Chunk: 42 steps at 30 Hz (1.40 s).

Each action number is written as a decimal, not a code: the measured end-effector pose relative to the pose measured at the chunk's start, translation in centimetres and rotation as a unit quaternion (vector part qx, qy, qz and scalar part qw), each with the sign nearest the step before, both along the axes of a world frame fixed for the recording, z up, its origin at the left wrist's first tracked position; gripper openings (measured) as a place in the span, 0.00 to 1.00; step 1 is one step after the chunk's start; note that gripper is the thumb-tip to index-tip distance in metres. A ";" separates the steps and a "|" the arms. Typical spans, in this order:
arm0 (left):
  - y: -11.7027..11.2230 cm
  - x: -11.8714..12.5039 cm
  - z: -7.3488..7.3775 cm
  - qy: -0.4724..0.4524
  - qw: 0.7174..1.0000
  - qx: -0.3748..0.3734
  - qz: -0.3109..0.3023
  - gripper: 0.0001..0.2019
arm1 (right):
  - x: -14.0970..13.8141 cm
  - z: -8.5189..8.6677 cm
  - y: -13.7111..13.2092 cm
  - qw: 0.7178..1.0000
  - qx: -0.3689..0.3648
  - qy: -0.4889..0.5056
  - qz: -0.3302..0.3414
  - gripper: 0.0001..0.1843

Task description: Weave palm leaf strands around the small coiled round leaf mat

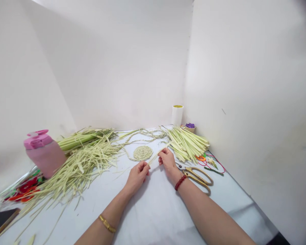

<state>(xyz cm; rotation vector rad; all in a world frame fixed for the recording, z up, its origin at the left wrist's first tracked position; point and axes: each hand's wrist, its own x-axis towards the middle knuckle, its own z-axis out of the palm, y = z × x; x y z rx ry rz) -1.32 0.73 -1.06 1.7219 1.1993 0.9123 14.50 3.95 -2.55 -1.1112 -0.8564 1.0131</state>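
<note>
Left hand and right hand pinch a pale palm strip, both closed on it, just beside a small coiled disc. From that disc, a long braid trails away uncoiled; to its right, a loose bundle of strips seemingly waits unworked, near brass scissors.

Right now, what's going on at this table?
A person's left hand and right hand both pinch a pale green palm-leaf strip above a white table. A round coiled mat lies just beyond the hands, beside a bundle of cut strips. Gold-handled scissors lie right of the right hand; a pink water bottle sits far left.
</note>
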 end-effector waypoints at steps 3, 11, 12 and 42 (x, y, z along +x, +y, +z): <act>0.1 0.0 0.1 0.008 1.000 -0.007 -0.004 0.11 | 0.6 0.6 0.2 0.999 -0.003 0.004 -0.041 0.09; -0.1 -0.1 0.6 0.010 0.999 -0.030 -0.016 0.10 | 1.7 1.5 0.4 0.995 -0.001 0.008 -0.100 0.07; -0.1 -0.1 0.6 0.012 0.999 -0.033 -0.016 0.10 | 1.7 1.5 0.4 0.994 -0.001 0.011 -0.104 0.06; 0.1 -0.5 0.2 -0.066 0.994 -0.053 -0.066 0.16 | -0.7 1.2 -2.4 0.959 -0.022 -0.047 0.277 0.16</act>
